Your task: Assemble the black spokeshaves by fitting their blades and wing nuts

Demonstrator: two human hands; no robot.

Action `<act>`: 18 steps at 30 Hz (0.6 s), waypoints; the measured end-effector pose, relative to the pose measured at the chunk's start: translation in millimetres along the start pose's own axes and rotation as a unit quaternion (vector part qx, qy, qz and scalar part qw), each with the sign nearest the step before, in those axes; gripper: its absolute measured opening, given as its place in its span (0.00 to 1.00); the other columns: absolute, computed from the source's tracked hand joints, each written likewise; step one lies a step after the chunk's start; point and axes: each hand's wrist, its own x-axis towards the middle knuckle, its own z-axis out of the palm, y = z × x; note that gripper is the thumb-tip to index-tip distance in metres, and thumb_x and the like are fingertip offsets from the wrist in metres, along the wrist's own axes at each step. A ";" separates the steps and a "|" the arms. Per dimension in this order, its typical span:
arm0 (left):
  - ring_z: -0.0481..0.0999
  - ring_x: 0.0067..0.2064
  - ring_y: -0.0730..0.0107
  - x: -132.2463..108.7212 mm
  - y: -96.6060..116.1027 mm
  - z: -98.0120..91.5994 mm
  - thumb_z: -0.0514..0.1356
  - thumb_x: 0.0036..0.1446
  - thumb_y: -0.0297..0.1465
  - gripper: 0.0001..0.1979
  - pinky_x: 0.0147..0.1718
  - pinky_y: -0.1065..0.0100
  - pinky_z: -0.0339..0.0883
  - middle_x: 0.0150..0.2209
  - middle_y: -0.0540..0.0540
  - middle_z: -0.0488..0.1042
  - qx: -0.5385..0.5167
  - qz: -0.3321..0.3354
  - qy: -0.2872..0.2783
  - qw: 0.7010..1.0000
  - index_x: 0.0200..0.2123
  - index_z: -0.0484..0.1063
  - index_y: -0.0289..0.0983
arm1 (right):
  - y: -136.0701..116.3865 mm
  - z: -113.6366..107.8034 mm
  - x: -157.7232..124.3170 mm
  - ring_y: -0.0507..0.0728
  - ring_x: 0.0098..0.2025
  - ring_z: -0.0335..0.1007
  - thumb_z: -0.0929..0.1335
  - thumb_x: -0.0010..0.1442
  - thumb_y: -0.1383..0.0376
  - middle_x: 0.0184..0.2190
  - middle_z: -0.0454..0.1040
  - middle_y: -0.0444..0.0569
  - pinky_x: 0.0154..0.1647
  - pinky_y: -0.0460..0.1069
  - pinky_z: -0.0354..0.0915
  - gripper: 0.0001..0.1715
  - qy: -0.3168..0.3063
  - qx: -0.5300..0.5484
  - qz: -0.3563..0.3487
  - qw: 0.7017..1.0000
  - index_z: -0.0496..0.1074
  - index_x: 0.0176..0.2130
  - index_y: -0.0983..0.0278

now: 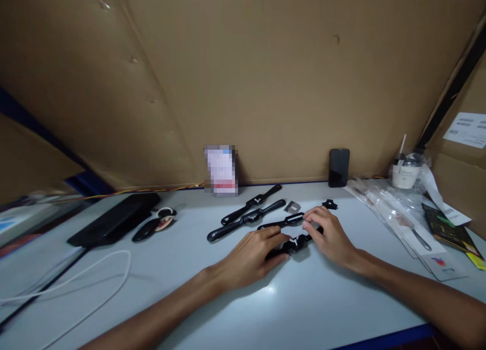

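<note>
A black spokeshave (296,245) is between my hands, just above or on the tabletop. My left hand (261,249) has its fingers closed around the left handle. My right hand (326,231) has bent fingers at the other handle, thumb and fingertips gripping near its end. Behind them lies a bare black spokeshave body (281,222) with an open slot. Farther back, a second spokeshave (246,219) and a third spokeshave (252,204) lie side by side. A small grey blade (292,207) and a black cap piece (329,204) rest beyond my right hand.
A pixelated upright screen (222,170) and a dark phone (339,168) lean on the cardboard wall. Clear plastic packages (402,223) and a cup (406,173) are at the right. A black case (114,221), keys (152,227) and a white cable (125,269) lie left.
</note>
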 end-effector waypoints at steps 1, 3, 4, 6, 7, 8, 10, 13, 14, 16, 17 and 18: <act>0.76 0.36 0.61 -0.2 0.2 -0.2 0.58 0.70 0.33 0.11 0.35 0.64 0.69 0.40 0.45 0.74 -0.003 0.001 0.000 1.000 0.53 0.74 0.38 | -0.3 -0.9 0.7 0.60 0.46 0.70 0.67 0.69 0.70 0.38 0.76 0.49 0.50 0.58 0.68 0.09 -0.013 0.023 -0.007 1.000 0.71 0.34 0.61; 0.76 0.37 0.60 -0.4 1.0 -0.7 0.58 0.70 0.33 0.11 0.35 0.63 0.70 0.40 0.44 0.75 -0.003 0.002 -0.001 1.000 0.53 0.74 0.38 | -2.1 -2.3 0.7 0.60 0.46 0.71 0.69 0.68 0.70 0.38 0.76 0.48 0.50 0.57 0.67 0.08 -0.028 0.043 -0.020 0.998 0.71 0.34 0.61; 0.76 0.37 0.60 -0.4 1.5 -0.9 0.59 0.70 0.33 0.11 0.35 0.63 0.70 0.40 0.44 0.75 -0.002 0.001 -0.003 1.000 0.53 0.74 0.38 | -3.1 -2.7 0.2 0.60 0.46 0.70 0.69 0.68 0.69 0.38 0.76 0.49 0.50 0.58 0.67 0.08 -0.033 0.039 -0.025 0.998 0.72 0.34 0.61; 0.76 0.37 0.60 -0.2 2.1 -1.0 0.59 0.70 0.32 0.11 0.35 0.63 0.69 0.40 0.44 0.74 0.000 0.000 -0.003 1.000 0.52 0.75 0.37 | -4.9 -2.8 -1.5 0.61 0.47 0.70 0.69 0.69 0.68 0.39 0.76 0.50 0.51 0.59 0.67 0.10 -0.044 0.024 -0.032 0.998 0.74 0.33 0.62; 0.76 0.37 0.60 -0.1 2.2 -0.8 0.59 0.70 0.32 0.10 0.35 0.63 0.69 0.40 0.44 0.74 0.000 -0.001 -0.001 1.000 0.51 0.75 0.37 | -5.5 -2.9 -2.5 0.61 0.48 0.70 0.68 0.70 0.67 0.41 0.77 0.51 0.52 0.59 0.67 0.12 -0.052 0.019 -0.036 0.998 0.75 0.33 0.62; 0.76 0.37 0.60 -0.1 2.1 -0.4 0.59 0.70 0.32 0.10 0.35 0.63 0.69 0.40 0.44 0.74 -0.004 0.000 0.002 1.000 0.51 0.75 0.37 | -6.0 -3.0 -3.6 0.61 0.49 0.70 0.68 0.71 0.66 0.42 0.77 0.52 0.53 0.60 0.67 0.12 -0.063 0.016 -0.040 0.997 0.77 0.35 0.62; 0.76 0.38 0.61 -0.3 1.5 0.8 0.59 0.69 0.32 0.11 0.36 0.63 0.70 0.41 0.44 0.75 -0.017 0.000 0.012 1.000 0.53 0.74 0.38 | -6.8 -3.9 -5.6 0.62 0.51 0.69 0.69 0.71 0.65 0.46 0.77 0.53 0.55 0.61 0.67 0.07 -0.092 0.016 -0.043 0.995 0.79 0.43 0.62; 0.76 0.37 0.62 -1.2 1.0 3.5 0.61 0.67 0.31 0.17 0.35 0.63 0.70 0.39 0.47 0.75 -0.043 -0.017 0.036 0.998 0.58 0.70 0.40 | -7.8 -5.9 -7.2 0.64 0.57 0.68 0.76 0.62 0.64 0.54 0.76 0.55 0.59 0.64 0.67 0.28 -0.143 0.020 -0.037 0.989 0.73 0.60 0.61; 0.76 0.36 0.62 -1.5 1.1 4.3 0.61 0.66 0.30 0.18 0.35 0.64 0.70 0.38 0.48 0.75 -0.050 -0.027 0.043 0.997 0.58 0.69 0.40 | -7.9 -6.3 -7.1 0.65 0.58 0.68 0.78 0.59 0.66 0.56 0.76 0.55 0.60 0.64 0.66 0.36 -0.156 0.020 -0.032 0.987 0.70 0.64 0.61; 0.76 0.35 0.63 -2.1 1.6 5.5 0.61 0.66 0.31 0.18 0.34 0.64 0.70 0.37 0.49 0.76 -0.061 -0.037 0.052 0.996 0.58 0.68 0.41 | -7.8 -6.3 -5.9 0.64 0.58 0.70 0.78 0.57 0.69 0.56 0.77 0.54 0.60 0.63 0.67 0.38 -0.160 0.021 -0.019 0.987 0.70 0.64 0.60; 0.77 0.36 0.63 -2.2 1.4 5.6 0.61 0.67 0.31 0.18 0.34 0.64 0.70 0.37 0.49 0.76 -0.066 -0.037 0.063 0.995 0.58 0.67 0.41 | -7.4 -5.9 -4.9 0.63 0.56 0.72 0.76 0.59 0.70 0.54 0.79 0.53 0.58 0.62 0.68 0.32 -0.154 0.022 -0.012 0.988 0.73 0.61 0.60; 0.77 0.37 0.62 -2.2 0.7 5.4 0.60 0.68 0.32 0.18 0.36 0.63 0.71 0.37 0.49 0.76 -0.070 -0.036 0.082 0.994 0.59 0.67 0.41 | -6.7 -5.4 -3.8 0.63 0.53 0.74 0.75 0.62 0.70 0.50 0.80 0.52 0.56 0.61 0.69 0.23 -0.144 0.023 -0.008 0.989 0.77 0.56 0.60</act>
